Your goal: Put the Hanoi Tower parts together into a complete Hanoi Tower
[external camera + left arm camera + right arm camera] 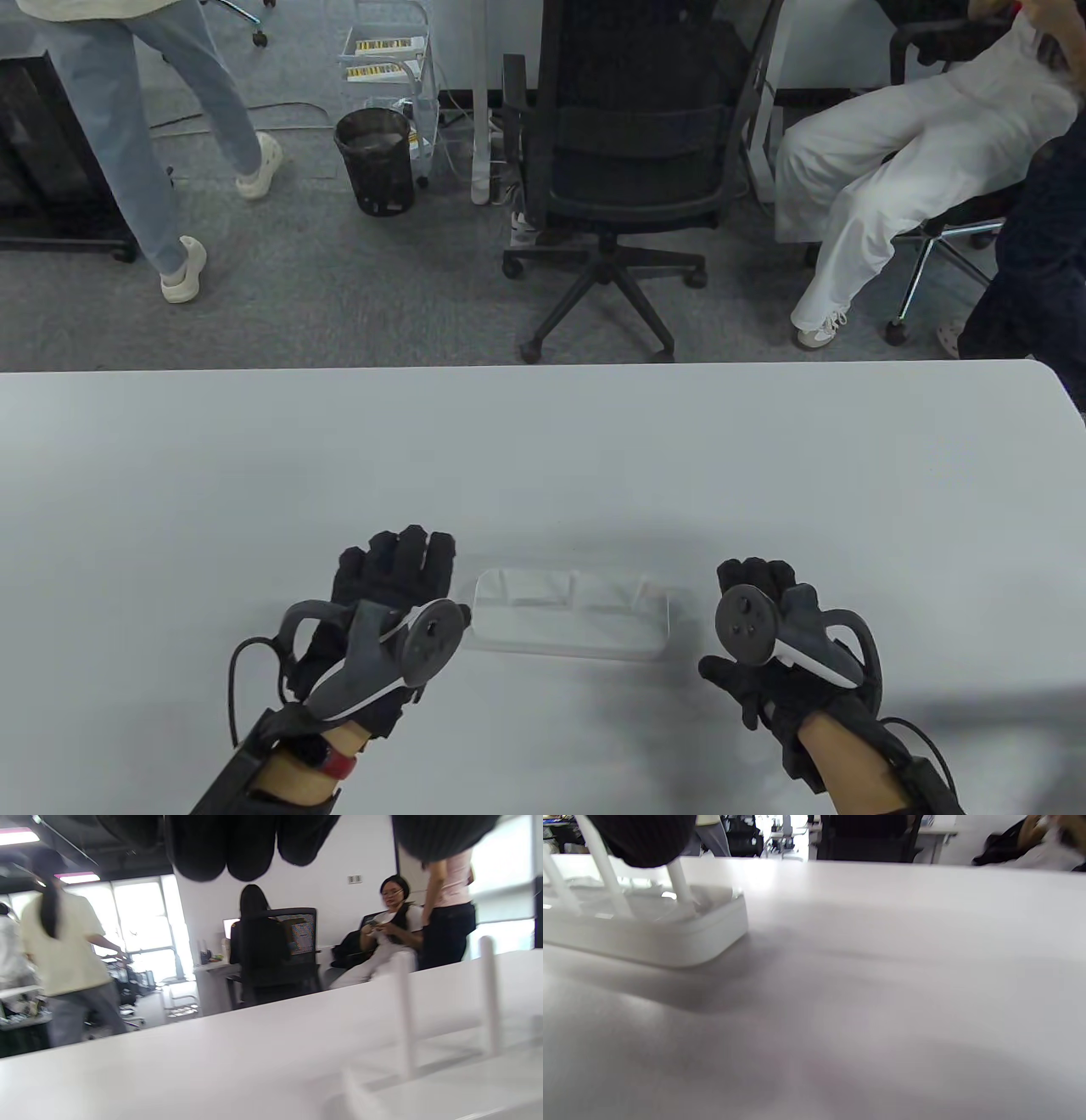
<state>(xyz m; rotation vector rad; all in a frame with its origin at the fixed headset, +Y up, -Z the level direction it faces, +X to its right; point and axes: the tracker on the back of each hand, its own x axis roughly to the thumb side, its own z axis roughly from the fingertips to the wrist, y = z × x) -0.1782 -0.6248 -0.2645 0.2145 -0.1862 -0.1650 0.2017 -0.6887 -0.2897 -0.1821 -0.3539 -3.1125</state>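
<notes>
Table view: white base [573, 626] lies between left hand [392, 594] and right hand [768, 628]; both empty, fingers loosely spread.

Left wrist view: pegs [488, 993] upright, bare.

Right wrist view: no rings visible. Judged early stage; next, fetch rings.

The white pegs [490, 997] look blurred, possibly three.

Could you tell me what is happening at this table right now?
A person in sensor gloves is working on a Hanoi Tower. The white base with upright pegs sits on the table between the left hand and the right hand. Neither hand holds anything I can see, and no rings show on the pegs or the table.
</notes>
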